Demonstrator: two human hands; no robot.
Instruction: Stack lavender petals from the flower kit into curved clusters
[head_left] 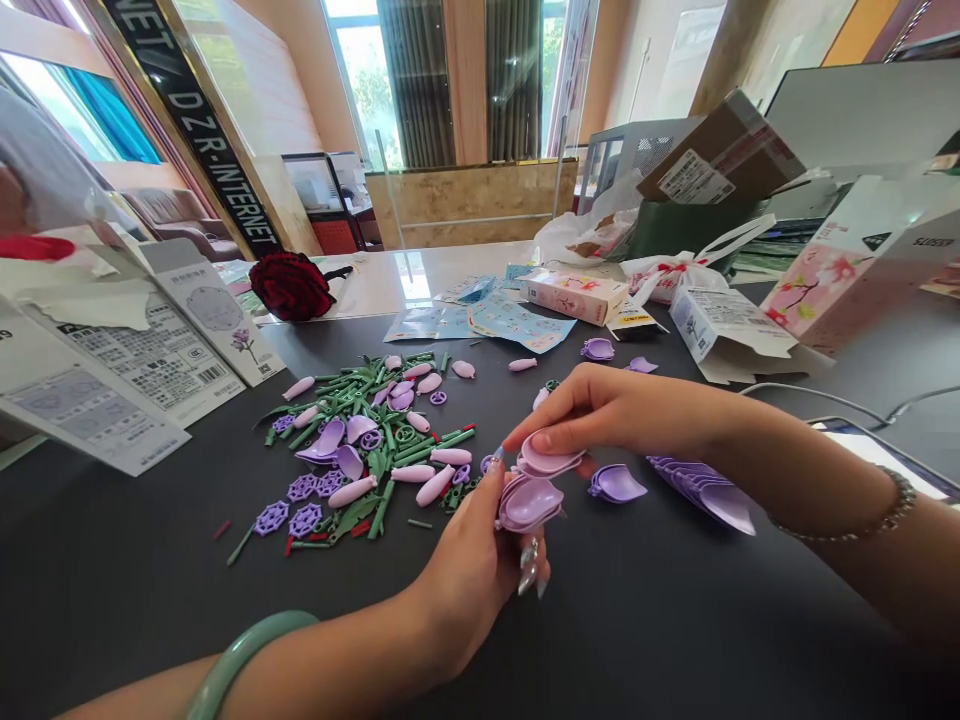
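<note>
My left hand (469, 580) is closed around a stack of light purple plastic petals (529, 503), cupped side up. Just above it, my right hand (600, 415) pinches more pink-lilac petals (550, 455), their edges close to the stack. Whether the two sets touch I cannot tell. To the right lie a small group of darker purple petals (618, 484) and a long nested row of purple petals (701, 490). Left of my hands spreads a pile of green stems (382, 440), with pink pods (435, 486) and purple wheel-shaped pieces (271, 517) among them.
Opened white cardboard boxes (150, 370) stand at the left. A dark red fabric rose (291, 286) lies behind the pile. Blue printed sheets (517, 318) and a pink flowered box (576, 296) are at the back. A cable (832, 393) and more boxes (731, 330) occupy the right.
</note>
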